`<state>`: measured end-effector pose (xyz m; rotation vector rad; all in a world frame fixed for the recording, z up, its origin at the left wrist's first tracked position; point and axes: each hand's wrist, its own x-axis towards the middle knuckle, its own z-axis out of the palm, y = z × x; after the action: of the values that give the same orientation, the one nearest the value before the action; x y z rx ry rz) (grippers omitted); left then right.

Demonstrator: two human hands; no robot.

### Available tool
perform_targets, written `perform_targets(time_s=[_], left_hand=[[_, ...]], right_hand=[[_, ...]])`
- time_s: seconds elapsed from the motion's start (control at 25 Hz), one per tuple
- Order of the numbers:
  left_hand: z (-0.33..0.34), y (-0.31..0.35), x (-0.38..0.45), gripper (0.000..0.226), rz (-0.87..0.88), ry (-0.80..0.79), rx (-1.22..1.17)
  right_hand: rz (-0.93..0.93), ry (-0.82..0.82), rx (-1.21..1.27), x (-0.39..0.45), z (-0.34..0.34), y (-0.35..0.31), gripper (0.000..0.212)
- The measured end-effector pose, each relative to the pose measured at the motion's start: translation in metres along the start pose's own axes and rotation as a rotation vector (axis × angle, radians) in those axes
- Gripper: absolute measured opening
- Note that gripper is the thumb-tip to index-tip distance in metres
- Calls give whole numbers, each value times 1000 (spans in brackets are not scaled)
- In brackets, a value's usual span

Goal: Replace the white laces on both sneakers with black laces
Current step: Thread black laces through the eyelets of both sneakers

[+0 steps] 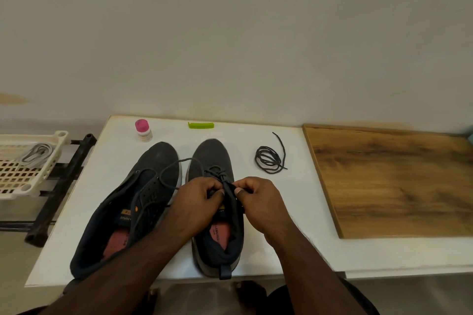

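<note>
Two dark sneakers stand side by side on the white table (294,250), toes pointing away from me. The right sneaker (212,158) has a black lace (176,162) partly threaded through its lower eyelets, with a loose end looping over the left sneaker (153,161). My left hand (197,199) and my right hand (258,202) meet over the right sneaker's tongue, each pinching the black lace at the eyelets. The left sneaker has bare eyelets. A second black lace (270,160) lies coiled to the right of the shoes. White laces (37,152) lie in a basket.
A cream plastic basket (18,174) sits on a dark rack at the left. A small bottle with a pink cap (142,130) and a green clip (201,125) lie at the table's back edge. A wooden board (394,181) covers the table's right side.
</note>
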<state>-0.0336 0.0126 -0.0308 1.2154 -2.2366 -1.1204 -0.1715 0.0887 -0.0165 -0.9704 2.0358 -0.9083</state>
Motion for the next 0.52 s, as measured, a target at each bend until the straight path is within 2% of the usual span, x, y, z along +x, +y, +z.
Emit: perform_targets(time_s=[0.4,0.52], left_hand=[[1,5,-4,20,-37,57,-30],[1,4,-4,20,-53,61,-50]], right_hand=[[-64,-14,-51,-3,-2,-2,24],[-5,-43,63,-2,-3,-1,21]])
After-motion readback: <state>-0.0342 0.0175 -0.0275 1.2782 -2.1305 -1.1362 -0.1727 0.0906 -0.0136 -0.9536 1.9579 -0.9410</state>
